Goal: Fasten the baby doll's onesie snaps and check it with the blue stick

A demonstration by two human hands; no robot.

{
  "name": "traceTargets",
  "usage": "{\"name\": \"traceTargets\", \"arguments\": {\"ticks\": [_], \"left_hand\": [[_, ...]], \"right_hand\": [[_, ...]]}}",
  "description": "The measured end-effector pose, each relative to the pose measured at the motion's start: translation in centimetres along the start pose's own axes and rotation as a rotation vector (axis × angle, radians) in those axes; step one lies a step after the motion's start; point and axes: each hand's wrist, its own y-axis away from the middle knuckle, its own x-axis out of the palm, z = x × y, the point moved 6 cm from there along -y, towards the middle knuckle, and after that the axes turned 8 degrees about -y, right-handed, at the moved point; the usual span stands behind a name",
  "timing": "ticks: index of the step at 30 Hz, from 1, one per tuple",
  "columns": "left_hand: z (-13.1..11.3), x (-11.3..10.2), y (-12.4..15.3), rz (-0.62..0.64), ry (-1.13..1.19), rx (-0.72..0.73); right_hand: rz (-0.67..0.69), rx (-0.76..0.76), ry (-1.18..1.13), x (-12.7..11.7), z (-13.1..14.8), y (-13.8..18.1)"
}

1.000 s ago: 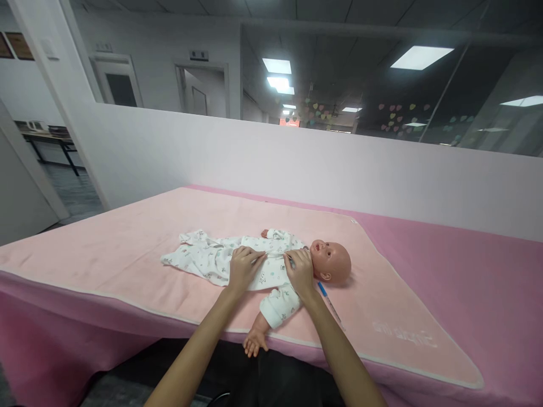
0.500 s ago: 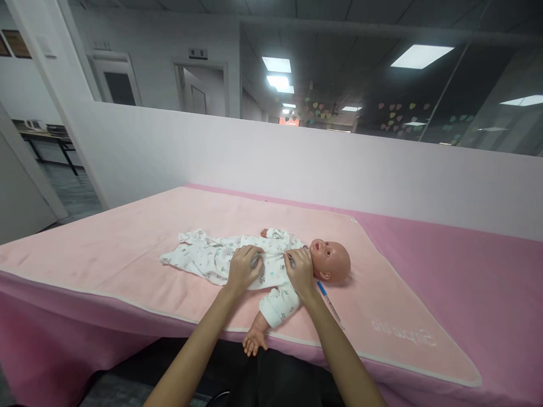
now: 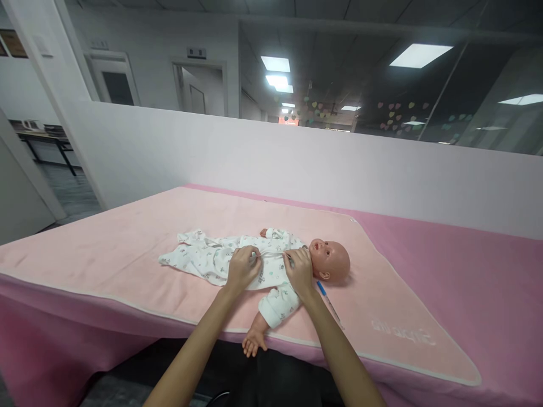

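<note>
At the far left of the frame, a dark-legged table (image 3: 40, 137) stood beyond a white partition wall (image 3: 254, 152). From the left edge, a pale peach cloth with white edging (image 3: 139, 249) spread across the lower half. The footed legs of a white baby garment printed with small motifs (image 3: 267, 278) lay flat left of centre, somewhat rumpled. Just right of these, the left hand (image 3: 244, 268) was curled over the garment's front, thumb and fingertips drawn together on its fabric. Below centre, the near bare hand (image 3: 254, 340) of a bald plastic baby doll (image 3: 333, 263) reached past the cloth's front edge, palm up. The doll lay on its back in the garment at the middle of the frame, and a fold of fabric ran between the person's hands. The right hand (image 3: 299, 268), just beside the doll's neck, was nearly closed, pinching that fold. The doll's head lay right of centre; below it rested a slim, blue-ended stick (image 3: 330, 304). Farther right came white lettering (image 3: 403, 332) on the peach cloth, then a deeper pink cloth (image 3: 458, 254) along the right side.
</note>
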Motion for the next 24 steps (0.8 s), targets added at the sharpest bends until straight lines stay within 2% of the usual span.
{"name": "traceTargets", "arguments": {"ticks": [8, 12, 14, 16, 18, 20, 22, 24], "left_hand": [[0.8, -0.3, -0.4, 0.033, -0.105, -0.098], [1.6, -0.7, -0.4, -0.017, -0.187, -0.148], [2.3, -1.3, -0.4, -0.082, -0.203, -0.195], [2.7, -2.3, -0.3, -0.210, -0.194, -0.236], [2.4, -3.6, -0.4, -0.371, -0.154, -0.254], [1.3, -4.2, -1.1, -0.458, -0.078, -0.226], [-0.7, -3.6, -2.8, -0.396, 0.029, -0.139], [-3.1, -1.7, -4.9, -0.233, 0.128, -0.033]], "right_hand": [[-0.017, -0.010, 0.015, 0.0, 0.1, 0.0], [-0.008, -0.003, 0.021, 0.1, 0.0, -0.1], [0.002, 0.005, 0.030, 0.1, 0.1, -0.3], [0.003, 0.005, 0.028, -0.3, 0.5, -0.5], [-0.025, 0.002, 0.030, -1.3, 1.3, -0.3], [-0.083, 0.028, 0.039, -3.1, 2.0, 0.9], [-0.145, 0.102, 0.057, -5.4, 2.1, 3.3], [-0.207, 0.198, 0.114, -7.8, 1.4, 6.5]]}}
